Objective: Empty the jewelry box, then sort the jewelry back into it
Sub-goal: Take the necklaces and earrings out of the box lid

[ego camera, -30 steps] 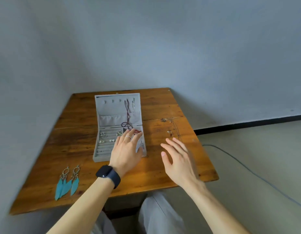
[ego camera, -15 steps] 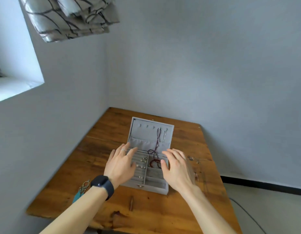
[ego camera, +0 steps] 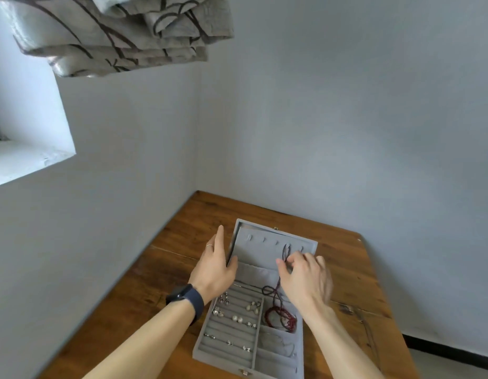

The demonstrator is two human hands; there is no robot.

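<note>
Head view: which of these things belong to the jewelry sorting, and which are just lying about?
In the job: jewelry box, held at its lid edge by the left hand; dark necklace, pinched by the right hand; red bracelet; earrings.
Just there: wooden table; curtain; wristwatch.

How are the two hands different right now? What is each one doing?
The left hand wears a dark watch and a thin ring; the right hand shows neither. The left hand holds the side edge of the open lid with its fingers mostly straight, while the right hand curls its fingers to pinch the dark necklace hanging inside the lid. Both hands are up at the lid.
</note>
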